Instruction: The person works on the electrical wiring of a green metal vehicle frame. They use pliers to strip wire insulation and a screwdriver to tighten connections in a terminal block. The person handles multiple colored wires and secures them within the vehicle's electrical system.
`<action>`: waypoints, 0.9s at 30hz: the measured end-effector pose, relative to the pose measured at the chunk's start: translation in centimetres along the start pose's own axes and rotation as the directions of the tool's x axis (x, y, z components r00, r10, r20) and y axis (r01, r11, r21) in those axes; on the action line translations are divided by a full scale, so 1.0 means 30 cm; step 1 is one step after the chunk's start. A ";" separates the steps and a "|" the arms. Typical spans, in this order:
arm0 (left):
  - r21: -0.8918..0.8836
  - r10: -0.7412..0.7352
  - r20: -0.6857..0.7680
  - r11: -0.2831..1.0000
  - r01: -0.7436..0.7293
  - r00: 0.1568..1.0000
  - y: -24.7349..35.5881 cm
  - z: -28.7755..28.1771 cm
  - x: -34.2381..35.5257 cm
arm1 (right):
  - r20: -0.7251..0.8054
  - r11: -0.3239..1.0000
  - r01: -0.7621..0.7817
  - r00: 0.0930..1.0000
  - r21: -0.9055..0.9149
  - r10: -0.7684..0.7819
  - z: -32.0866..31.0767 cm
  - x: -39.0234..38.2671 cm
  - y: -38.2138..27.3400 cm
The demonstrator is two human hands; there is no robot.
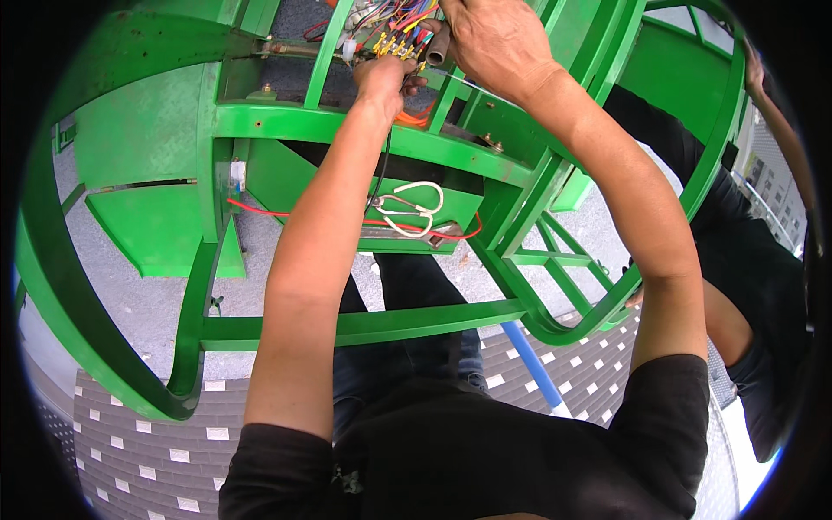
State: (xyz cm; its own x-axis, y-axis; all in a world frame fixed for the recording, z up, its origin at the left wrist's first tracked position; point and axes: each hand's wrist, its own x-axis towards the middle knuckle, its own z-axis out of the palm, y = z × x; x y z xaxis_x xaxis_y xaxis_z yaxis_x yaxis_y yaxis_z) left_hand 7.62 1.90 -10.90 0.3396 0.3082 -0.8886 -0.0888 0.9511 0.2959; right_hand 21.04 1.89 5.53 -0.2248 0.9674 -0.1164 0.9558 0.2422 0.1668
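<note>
My left hand is closed around wiring at a bundle of yellow-tipped connectors, inside an opening in the green metal frame at the top middle. A black cable runs down from it. My right hand is bent right beside a short rusty tube, to the right of the connectors; what its fingertips hold is hidden. Multicoloured wires crowd the space between the hands. Below, white-handled scissors or snips lie on a green panel with a red wire and a steel wrench.
A co-worker in dark clothes is at the right, a hand raised to the frame. Curved green bars cross below and on both sides. A blue pole slants over grey roof tiles beneath.
</note>
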 end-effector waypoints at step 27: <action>0.976 0.440 0.110 0.124 -0.181 0.891 0.095 -0.087 -0.084 | 0.700 -0.406 -0.580 0.657 0.706 0.279 0.187 -0.023 0.089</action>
State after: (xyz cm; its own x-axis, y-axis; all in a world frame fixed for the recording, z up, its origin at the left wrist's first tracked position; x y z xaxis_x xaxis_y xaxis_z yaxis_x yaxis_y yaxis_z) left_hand 4.07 3.89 -8.74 0.3666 0.6905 -0.6235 0.8410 0.0407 0.5395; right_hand 24.80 1.46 0.56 0.2517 0.6514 -0.7158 -0.1240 -0.7118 -0.6913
